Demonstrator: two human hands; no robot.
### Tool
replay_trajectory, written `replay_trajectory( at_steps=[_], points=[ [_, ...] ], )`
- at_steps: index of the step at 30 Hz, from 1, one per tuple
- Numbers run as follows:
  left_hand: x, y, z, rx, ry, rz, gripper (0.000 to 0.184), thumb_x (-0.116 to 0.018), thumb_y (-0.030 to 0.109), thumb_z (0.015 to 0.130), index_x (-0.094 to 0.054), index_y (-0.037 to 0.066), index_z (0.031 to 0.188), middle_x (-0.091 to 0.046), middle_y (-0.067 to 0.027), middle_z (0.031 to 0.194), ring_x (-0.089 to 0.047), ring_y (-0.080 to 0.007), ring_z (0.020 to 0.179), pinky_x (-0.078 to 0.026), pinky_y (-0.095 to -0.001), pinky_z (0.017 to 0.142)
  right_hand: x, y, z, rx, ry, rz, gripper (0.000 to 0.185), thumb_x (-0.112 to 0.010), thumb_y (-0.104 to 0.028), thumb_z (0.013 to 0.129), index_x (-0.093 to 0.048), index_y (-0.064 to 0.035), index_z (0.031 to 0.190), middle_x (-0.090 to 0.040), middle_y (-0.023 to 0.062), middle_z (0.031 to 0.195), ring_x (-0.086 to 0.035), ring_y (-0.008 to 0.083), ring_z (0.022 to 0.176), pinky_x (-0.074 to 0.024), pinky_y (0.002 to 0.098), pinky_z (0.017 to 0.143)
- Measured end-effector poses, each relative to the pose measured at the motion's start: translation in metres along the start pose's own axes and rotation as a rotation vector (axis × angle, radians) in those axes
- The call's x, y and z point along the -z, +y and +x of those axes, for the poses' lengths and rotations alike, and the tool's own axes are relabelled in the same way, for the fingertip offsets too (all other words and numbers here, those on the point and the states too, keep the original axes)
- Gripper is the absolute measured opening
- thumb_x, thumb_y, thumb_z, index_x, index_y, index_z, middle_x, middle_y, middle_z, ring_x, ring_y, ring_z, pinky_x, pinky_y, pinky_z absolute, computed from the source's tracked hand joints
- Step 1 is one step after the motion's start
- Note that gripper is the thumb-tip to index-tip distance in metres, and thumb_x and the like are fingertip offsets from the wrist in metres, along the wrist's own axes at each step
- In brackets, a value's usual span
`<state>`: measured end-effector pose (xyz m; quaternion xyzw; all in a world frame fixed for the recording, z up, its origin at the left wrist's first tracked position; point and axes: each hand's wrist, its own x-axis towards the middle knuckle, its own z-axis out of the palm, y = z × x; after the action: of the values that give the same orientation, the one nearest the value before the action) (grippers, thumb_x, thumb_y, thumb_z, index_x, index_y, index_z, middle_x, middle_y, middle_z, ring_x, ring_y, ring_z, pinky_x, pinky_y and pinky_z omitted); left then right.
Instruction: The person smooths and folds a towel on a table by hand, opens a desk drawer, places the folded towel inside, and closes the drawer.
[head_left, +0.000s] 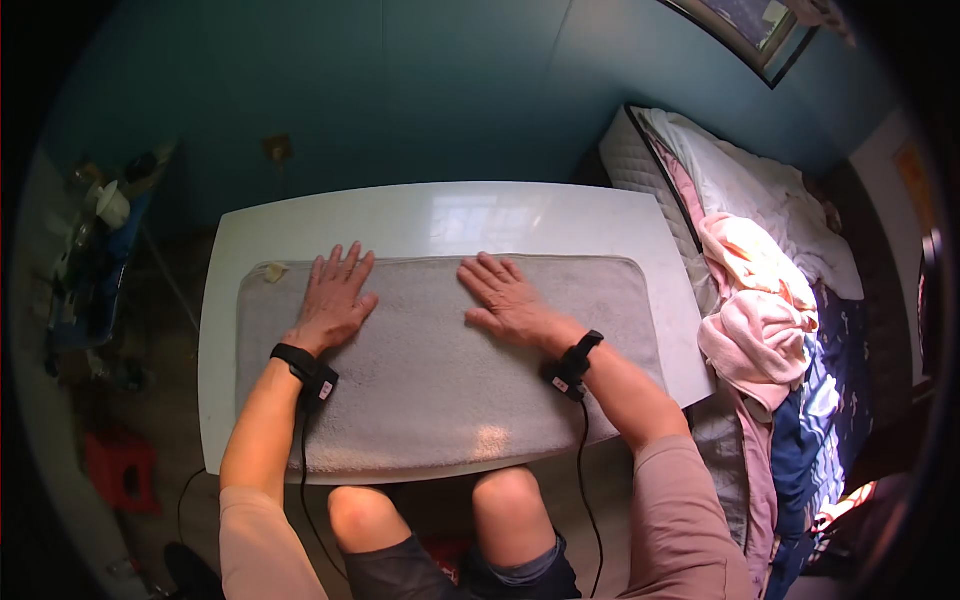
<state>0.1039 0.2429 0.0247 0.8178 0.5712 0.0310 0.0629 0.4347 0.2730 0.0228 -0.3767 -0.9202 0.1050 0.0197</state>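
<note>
A grey, fleecy mat or towel [430, 390] lies spread flat over a white table [330, 222], with a small pale tag or patch [272, 271] at its upper left corner. My left hand [337, 300] rests flat on the cloth's left part, fingers apart and pointing toward the far edge. Right of the middle, my right hand [507, 300] lies palm down near the cloth's far edge, its fingers stretched toward the upper left. Neither hand holds anything. Each wrist wears a black strap with a small device and a cable.
A bed [640, 160] with white bedding, a pink blanket [755, 345] and blue fabric stands against the table's right side. On the left are a cluttered stand [125, 240] and a red stool [120, 470]. My knees are below the near edge.
</note>
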Motion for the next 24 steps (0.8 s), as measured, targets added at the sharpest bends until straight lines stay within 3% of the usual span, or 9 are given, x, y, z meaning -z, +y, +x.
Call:
replay_trajectory(
  at_steps=[5,9,18,21,24],
  points=[
    [-0.001,-0.061,-0.017,0.23,0.043,0.055,0.068,-0.046,0.043,0.099,-0.027,0.012,0.156,-0.023,-0.0151,0.163,-0.015,-0.0358,0.151,-0.008,-0.0532,0.122,0.02,0.088,-0.063,-0.398,0.011,-0.056,0.07,-0.037,-0.048,0.101,-0.023,-0.0092,0.157,-0.02,0.0112,0.164,-0.013,0.028,0.153,-0.0065,0.0447,0.123],
    [0.0,-0.085,-0.026,0.241,0.083,0.053,0.068,-0.046,0.044,0.099,-0.028,0.012,0.156,-0.024,-0.016,0.162,-0.016,-0.0367,0.15,-0.009,-0.0516,0.122,0.021,0.15,-0.118,-0.659,0.07,-0.055,0.07,-0.039,-0.044,0.101,-0.021,-0.0064,0.157,-0.021,0.0136,0.164,-0.012,0.0296,0.153,-0.0072,0.0513,0.121],
    [0.011,-0.102,-0.031,0.422,0.035,0.105,0.065,-0.039,0.048,0.1,-0.029,0.017,0.156,-0.018,-0.0149,0.164,-0.008,-0.0381,0.152,-0.005,-0.0529,0.122,0.021,0.176,-0.135,-0.666,0.088,0.037,0.071,-0.038,-0.045,0.101,-0.018,-0.0068,0.158,-0.019,0.0134,0.164,-0.009,0.0283,0.153,-0.0063,0.0518,0.121],
    [0.019,-0.103,-0.063,0.496,0.034,0.154,0.065,-0.04,0.045,0.101,-0.026,0.017,0.157,-0.014,-0.0155,0.164,-0.007,-0.0404,0.151,-0.005,-0.0551,0.122,0.023,0.179,-0.136,-0.655,0.03,0.024,0.071,-0.039,-0.044,0.101,-0.017,-0.0056,0.157,-0.017,0.0151,0.164,-0.012,0.0306,0.153,-0.0084,0.0498,0.121],
    [0.036,-0.09,-0.118,0.423,0.178,0.02,0.066,-0.04,0.044,0.101,-0.023,0.015,0.158,-0.011,-0.0186,0.165,-0.005,-0.0418,0.151,-0.005,-0.0544,0.121,0.034,0.165,-0.132,-0.635,-0.014,-0.08,0.071,-0.044,-0.039,0.1,-0.019,-0.0045,0.157,-0.018,0.0175,0.163,-0.015,0.0349,0.151,-0.013,0.0474,0.122]
  ],
)
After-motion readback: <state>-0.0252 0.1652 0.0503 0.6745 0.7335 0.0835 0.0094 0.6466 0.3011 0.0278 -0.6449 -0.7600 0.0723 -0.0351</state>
